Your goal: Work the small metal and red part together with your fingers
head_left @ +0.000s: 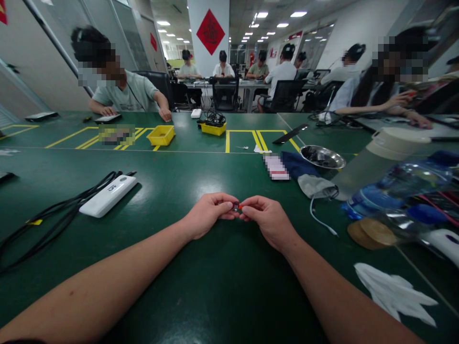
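Just above the green table (pixel 186 306), both of my hands meet fingertip to fingertip. My left hand (pixel 211 212) pinches a small dark part with a shiny metallic spot (pixel 235 206). Thumb and fingers of my right hand (pixel 267 217) close on a tiny orange-red piece (pixel 240 207) touching that part's right side. Fingers cover most of both pieces, so their exact kind cannot be made out, nor whether they are joined.
Left lies a white power bank (pixel 108 196) with black cables (pixel 53 210). Ahead are a yellow tray (pixel 161 135), a phone (pixel 276 166) and a metal bowl (pixel 322 157). Bottles (pixel 401 181) and a tissue (pixel 394 291) occupy the right. Other people sit around.
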Available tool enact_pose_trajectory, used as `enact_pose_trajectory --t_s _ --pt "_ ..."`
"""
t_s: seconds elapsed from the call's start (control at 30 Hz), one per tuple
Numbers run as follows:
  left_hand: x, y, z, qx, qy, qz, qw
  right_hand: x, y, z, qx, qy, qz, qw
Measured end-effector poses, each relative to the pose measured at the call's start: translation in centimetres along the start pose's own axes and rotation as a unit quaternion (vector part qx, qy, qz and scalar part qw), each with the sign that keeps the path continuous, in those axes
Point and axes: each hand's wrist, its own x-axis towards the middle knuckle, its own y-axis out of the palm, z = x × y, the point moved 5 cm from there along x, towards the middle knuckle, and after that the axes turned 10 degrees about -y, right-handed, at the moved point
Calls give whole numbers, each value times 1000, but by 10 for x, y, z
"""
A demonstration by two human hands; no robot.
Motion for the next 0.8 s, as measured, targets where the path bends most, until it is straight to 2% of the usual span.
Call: enact_pose_trajectory --t_s 0.63,0.8 --pt "-2 4 -3 26 31 27 999 1 1 -2 36 -9 -4 999" --pt "-1 3 -3 3 19 15 1000 -1 0 -2 25 2 10 1000"
